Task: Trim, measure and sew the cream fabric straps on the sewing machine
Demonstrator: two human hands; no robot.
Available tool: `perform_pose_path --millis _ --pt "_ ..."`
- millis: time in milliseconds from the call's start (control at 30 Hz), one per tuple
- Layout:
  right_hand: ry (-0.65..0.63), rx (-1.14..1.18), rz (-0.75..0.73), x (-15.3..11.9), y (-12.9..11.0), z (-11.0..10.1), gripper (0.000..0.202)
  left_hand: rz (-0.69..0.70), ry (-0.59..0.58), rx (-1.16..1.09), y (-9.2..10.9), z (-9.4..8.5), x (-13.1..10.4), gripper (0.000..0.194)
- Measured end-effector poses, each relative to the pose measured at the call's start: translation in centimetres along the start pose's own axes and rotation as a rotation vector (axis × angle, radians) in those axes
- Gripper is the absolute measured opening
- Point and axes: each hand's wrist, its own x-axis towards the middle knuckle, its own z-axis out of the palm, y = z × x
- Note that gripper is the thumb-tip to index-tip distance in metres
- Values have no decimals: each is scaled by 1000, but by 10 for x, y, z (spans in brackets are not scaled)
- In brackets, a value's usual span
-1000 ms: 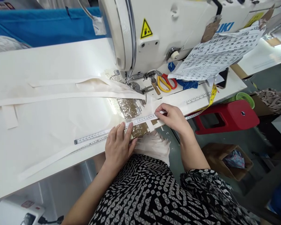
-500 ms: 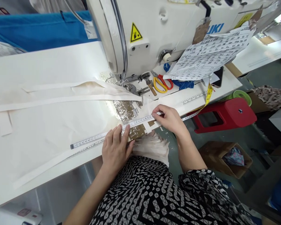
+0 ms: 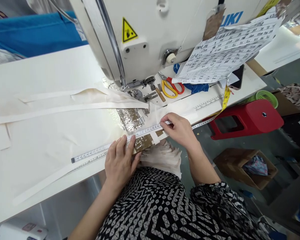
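Observation:
A white tape measure (image 3: 90, 152) lies stretched along the front of the sewing table, over pale cream fabric (image 3: 52, 133). My left hand (image 3: 121, 160) rests flat on it, fingers extended, pressing tape and fabric down near the table edge. With thumb and index finger, my right hand (image 3: 177, 130) pinches the tape farther right. From there the tape runs on past the edge, and its yellow side (image 3: 225, 98) shows where it hangs by the paper. The needle area of the sewing machine (image 3: 137, 93) stands just behind, with a fabric strip (image 3: 102, 106) leading to it.
Scissors with red and yellow handles (image 3: 170, 88) lie beside the machine. A handwritten sheet (image 3: 227, 50) hangs at the right, near a phone (image 3: 238, 76). Off the right edge are a red stool (image 3: 262, 116), a green basket (image 3: 267, 97) and a cardboard box (image 3: 232, 166).
The camera view has shifted slightly, so the machine appears larger and farther left. Both hands keep their places on the tape measure.

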Motion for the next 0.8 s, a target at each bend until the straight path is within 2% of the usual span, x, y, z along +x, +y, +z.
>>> perform_pose_path --millis 267,800 --pt "21 -34 -32 -8 -7 3 13 21 -25 20 -4 -5 -3 73" --pt "17 -56 -76 -10 -10 5 13 40 -26 41 -5 -14 -2 73"
